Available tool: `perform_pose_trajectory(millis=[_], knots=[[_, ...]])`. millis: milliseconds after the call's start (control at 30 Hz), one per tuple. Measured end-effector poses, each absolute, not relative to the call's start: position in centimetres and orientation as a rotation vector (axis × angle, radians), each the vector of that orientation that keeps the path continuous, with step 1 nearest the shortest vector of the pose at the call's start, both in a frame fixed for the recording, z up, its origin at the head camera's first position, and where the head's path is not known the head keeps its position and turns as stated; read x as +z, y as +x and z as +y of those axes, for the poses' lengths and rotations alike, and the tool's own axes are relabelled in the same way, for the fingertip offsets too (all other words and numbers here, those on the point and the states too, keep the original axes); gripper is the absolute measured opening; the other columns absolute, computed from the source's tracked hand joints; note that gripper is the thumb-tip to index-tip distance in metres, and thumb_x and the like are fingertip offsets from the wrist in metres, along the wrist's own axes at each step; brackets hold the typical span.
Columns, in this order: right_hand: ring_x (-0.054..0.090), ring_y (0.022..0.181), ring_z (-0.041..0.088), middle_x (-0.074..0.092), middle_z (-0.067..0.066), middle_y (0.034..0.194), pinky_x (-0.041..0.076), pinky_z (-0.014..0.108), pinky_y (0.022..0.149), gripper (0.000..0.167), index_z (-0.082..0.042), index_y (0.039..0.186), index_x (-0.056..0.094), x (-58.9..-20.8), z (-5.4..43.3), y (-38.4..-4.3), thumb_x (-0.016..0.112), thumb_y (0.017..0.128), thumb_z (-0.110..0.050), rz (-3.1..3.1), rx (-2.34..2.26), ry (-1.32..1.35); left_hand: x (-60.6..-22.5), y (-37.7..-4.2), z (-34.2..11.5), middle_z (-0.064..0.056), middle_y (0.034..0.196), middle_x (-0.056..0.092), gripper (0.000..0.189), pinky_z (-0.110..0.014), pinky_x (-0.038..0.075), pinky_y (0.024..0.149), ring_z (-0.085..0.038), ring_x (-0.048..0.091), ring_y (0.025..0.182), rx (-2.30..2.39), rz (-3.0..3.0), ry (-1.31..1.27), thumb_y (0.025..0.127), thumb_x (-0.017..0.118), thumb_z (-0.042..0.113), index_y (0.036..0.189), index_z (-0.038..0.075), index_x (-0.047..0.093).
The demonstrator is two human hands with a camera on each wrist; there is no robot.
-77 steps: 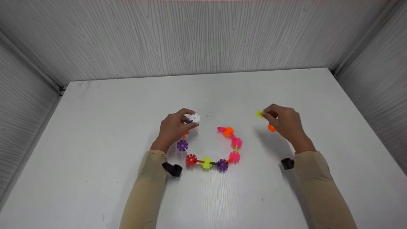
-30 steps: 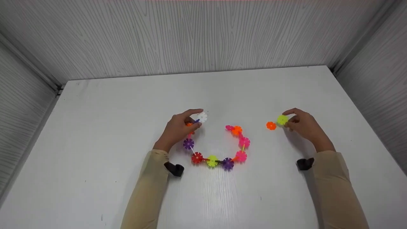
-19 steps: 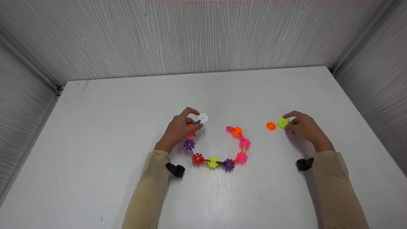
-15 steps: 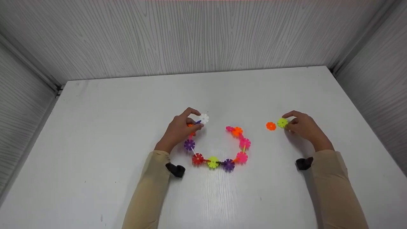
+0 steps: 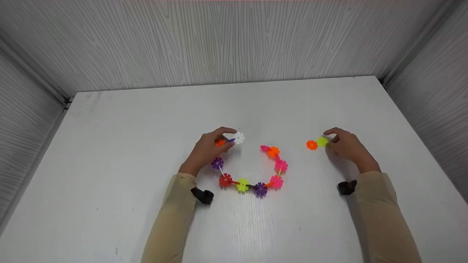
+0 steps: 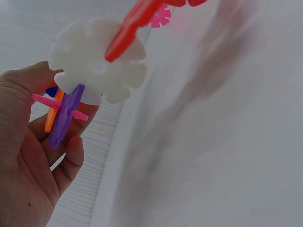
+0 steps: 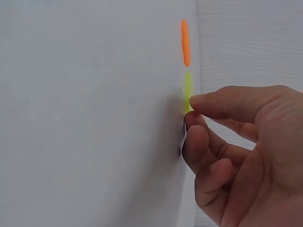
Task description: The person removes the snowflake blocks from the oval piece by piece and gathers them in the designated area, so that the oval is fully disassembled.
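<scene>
My left hand [image 5: 209, 149] pinches the upper left end of a chain of flower-shaped interlocking discs. A white disc [image 5: 238, 138] stands beyond its fingertips, with a blue disc [image 5: 230, 140] behind it and an orange disc [image 5: 220, 143] close to the palm. From there the chain curves through a red disc [image 5: 225, 179] and a purple disc [image 5: 260, 189] to a pink end disc [image 5: 264, 148]. On the right, the thumb and a finger of my right hand [image 5: 345, 148] pinch the edge of a yellow-green disc [image 5: 322, 141]. A loose orange disc [image 5: 312, 145] lies beside it.
The white tabletop [image 5: 146, 138] meets a wood-grain panel [image 5: 226, 44] at the back. More panels rise at both sides. Black wrist cameras, one on the left sleeve [image 5: 204, 196] and one on the right sleeve [image 5: 346, 187], hang toward the middle.
The yellow-green disc and right hand first went right past the orange disc, then slightly left toward it. My left hand and the white disc have shifted right, and the chain moved along.
</scene>
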State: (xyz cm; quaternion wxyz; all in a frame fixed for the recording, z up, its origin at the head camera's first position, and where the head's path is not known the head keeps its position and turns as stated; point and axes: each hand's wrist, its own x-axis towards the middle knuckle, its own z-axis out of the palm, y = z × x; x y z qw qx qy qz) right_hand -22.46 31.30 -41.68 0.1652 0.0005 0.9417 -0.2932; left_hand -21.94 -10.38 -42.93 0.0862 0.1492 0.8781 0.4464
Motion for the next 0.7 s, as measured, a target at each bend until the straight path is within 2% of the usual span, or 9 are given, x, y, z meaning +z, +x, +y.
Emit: perform_pose_trajectory(millis=[233, 333, 700], knots=[[0.059, 0.087, 0.026, 0.055, 0.019, 0.116, 0.046, 0.029, 0.076, 0.045, -0.009, 0.141, 0.042, -41.1, 30.7, -22.4, 0.05, 0.099, -0.024, 2.732, -0.934, -0.015, -42.8, -21.9, -10.2, -0.003, 0.091, 0.071, 0.033, -0.029, 0.051, 0.071, -0.015, 0.063, 0.072, 1.329, 2.591, 0.395, 0.09, 0.066, 0.035, 0.12, 0.025, 0.057], [0.061, 0.088, 0.027, 0.057, 0.019, 0.117, 0.046, 0.029, 0.075, 0.046, -0.008, 0.141, 0.042, -40.8, 30.2, -22.3, 0.052, 0.099, -0.025, 2.764, -0.97, -0.064, -42.8, -22.0, -10.1, -0.003, 0.091, 0.072, 0.03, -0.029, 0.049, 0.069, -0.015, 0.063, 0.072, 1.345, 2.586, 0.403, 0.09, 0.066, 0.034, 0.114, 0.022, 0.055], [0.056, 0.093, 0.026, 0.059, 0.017, 0.119, 0.047, 0.029, 0.075, 0.048, -0.01, 0.14, 0.045, -39.7, 26.8, -22.3, 0.057, 0.097, -0.029, 2.775, -1.05, -0.168, -42.8, -21.9, -9.8, -0.001, 0.094, 0.072, 0.023, -0.032, 0.053, 0.075, -0.014, 0.066, 0.072, 1.301, 2.627, 0.426, 0.091, 0.066, 0.033, 0.111, 0.024, 0.059]])
